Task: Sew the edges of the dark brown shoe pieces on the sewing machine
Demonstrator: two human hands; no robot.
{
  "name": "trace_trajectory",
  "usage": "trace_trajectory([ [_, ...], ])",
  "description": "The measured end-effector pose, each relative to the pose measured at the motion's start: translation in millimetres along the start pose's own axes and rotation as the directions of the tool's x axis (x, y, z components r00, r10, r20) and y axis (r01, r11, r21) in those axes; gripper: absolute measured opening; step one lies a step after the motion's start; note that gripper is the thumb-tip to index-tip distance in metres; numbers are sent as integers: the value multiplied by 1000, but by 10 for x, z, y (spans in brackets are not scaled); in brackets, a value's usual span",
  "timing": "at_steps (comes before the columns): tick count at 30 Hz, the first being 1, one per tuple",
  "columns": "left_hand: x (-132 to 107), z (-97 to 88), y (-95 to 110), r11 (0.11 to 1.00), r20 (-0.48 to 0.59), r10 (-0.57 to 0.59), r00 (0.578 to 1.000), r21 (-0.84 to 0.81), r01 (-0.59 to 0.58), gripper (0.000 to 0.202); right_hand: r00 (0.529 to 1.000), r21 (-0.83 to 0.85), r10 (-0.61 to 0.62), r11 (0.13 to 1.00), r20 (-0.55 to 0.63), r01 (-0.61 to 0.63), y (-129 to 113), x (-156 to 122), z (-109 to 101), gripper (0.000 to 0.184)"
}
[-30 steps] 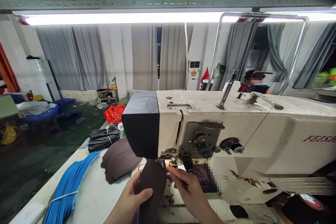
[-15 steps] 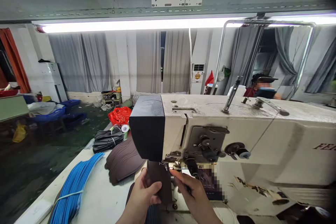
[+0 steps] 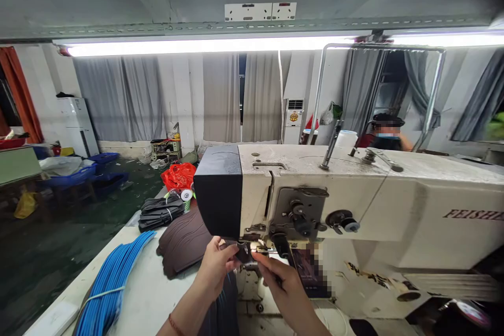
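Note:
My left hand (image 3: 218, 262) is closed, thumb over fingers, on a dark brown fabric piece (image 3: 245, 253) beneath the sewing machine's head (image 3: 219, 194). Most of that piece is hidden by the hand and the machine. From the other side my right hand (image 3: 284, 283) reaches in, its index fingertip at the piece's right edge by the lit needle area. Its other fingers curl around something dark that I cannot make out. Under my left forearm lies a dark bundle (image 3: 222, 307) with blue strips. A stack of dark brown curved pieces (image 3: 185, 241), like cap brims, lies left of the machine.
On the table's left are a tied bundle of blue strips (image 3: 114, 278), a tied black bundle (image 3: 161, 212), a thread spool (image 3: 186, 195) and a red plastic bag (image 3: 178, 175). A screen (image 3: 311, 273) stands behind my right hand. Another person (image 3: 388, 131) sits beyond the machine.
The brown piece hung long towards me before; now just a short part shows under the machine head. My left hand has moved forward with it. The right hand stays near the needle area.

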State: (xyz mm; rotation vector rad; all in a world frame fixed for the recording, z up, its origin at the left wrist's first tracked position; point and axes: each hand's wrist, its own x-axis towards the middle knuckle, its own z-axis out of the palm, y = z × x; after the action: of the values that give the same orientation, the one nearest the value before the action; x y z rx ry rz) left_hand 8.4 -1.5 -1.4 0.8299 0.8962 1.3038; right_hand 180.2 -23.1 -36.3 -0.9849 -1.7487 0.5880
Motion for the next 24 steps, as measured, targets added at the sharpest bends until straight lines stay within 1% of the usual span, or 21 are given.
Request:
trace_trajectory([
  [5, 116, 0, 17, 1000, 19, 14, 1000, 13, -15, 19, 1000, -1, 9, 1000, 3, -9, -11, -4, 7, 28],
  [12, 125, -12, 7, 999, 30, 37, 999, 18, -38, 19, 1000, -7, 15, 1000, 18, -15, -99, -5, -17, 29],
  [16, 138, -32, 33, 998, 50, 40, 998, 41, -43, 16, 1000, -19, 10, 1000, -14, -10, -140, 2, -18, 27],
  [20, 112, -42, 47, 997, 70, 41, 997, 66, -46, 24, 1000, -20, -3, 1000, -17, 3, -126, 2, -13, 27],
  [24, 72, 18, -23, 992, 27, 81, 996, 96, -83, 32, 1000, -12, -1, 1000, -6, 0, -83, -5, -14, 26],
])
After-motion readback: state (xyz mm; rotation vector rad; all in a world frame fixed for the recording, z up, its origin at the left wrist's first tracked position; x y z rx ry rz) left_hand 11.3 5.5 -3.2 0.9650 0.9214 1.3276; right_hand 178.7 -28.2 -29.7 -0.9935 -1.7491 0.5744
